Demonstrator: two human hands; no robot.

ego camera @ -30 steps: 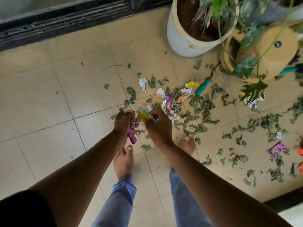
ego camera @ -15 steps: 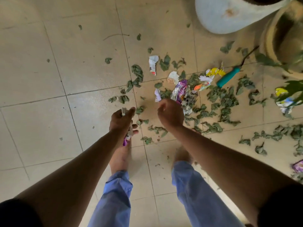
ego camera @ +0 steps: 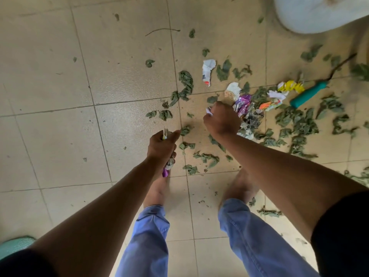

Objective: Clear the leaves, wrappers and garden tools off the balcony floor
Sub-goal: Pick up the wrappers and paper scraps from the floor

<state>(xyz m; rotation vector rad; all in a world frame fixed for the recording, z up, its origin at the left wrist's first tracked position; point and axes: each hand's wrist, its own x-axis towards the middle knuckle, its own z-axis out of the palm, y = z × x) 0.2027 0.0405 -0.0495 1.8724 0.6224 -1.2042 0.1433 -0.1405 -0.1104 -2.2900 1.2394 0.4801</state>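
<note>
Beige square-tiled floor (ego camera: 60, 76) with dark grout lines, soft even daylight, curved base of a white pot (ego camera: 319, 13) at the top right, teal mat corner (ego camera: 14, 244) at the lower left

We see beige floor tiles (ego camera: 50, 136) crossed by dark grout lines, a white pot (ego camera: 319, 15) at the top right edge, and something teal and textured (ego camera: 16, 244) at the bottom left corner.

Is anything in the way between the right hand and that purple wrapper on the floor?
Nothing visible. The right hand is right beside the purple wrapper, with only bare tile and other scraps around it. That hand already pinches a small white scrap.
</note>
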